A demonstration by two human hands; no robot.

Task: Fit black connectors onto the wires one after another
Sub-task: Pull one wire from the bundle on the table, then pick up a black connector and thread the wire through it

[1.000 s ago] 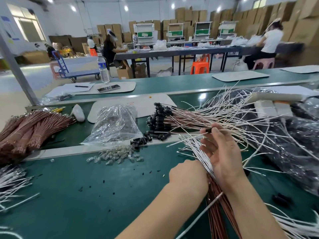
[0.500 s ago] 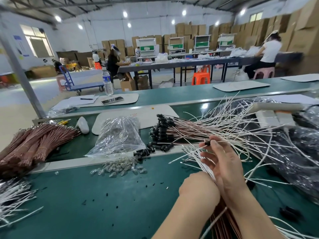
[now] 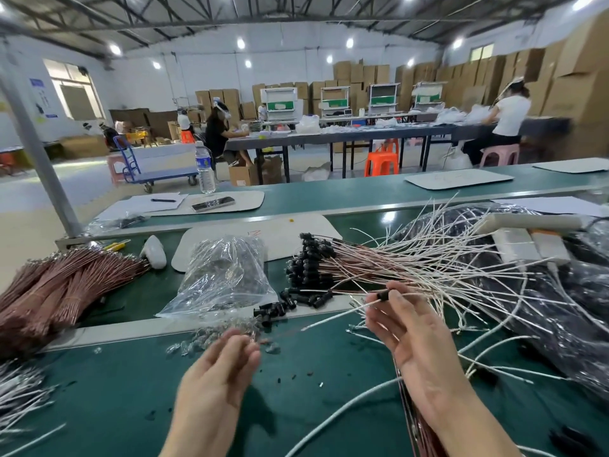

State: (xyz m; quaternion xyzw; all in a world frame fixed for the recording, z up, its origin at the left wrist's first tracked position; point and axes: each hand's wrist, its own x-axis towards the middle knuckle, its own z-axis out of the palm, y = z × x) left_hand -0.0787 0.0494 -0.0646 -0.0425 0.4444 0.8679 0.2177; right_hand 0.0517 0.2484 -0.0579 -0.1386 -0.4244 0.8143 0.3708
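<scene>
Left hand has parted from right hand and is now lower centre over the green surface; it is blurred, grip indeterminate. Right hand pinches a black connector at a white wire end, centre right.

White walls, a steel-trussed roof with ceiling lights, 1 window at left. Cardboard boxes stack along the back and right; long dark tables and 1 orange stool stand on pale floor.

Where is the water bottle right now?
In the head view, the water bottle stands left of centre on the far green bench, just behind the phone and the papers.
</scene>
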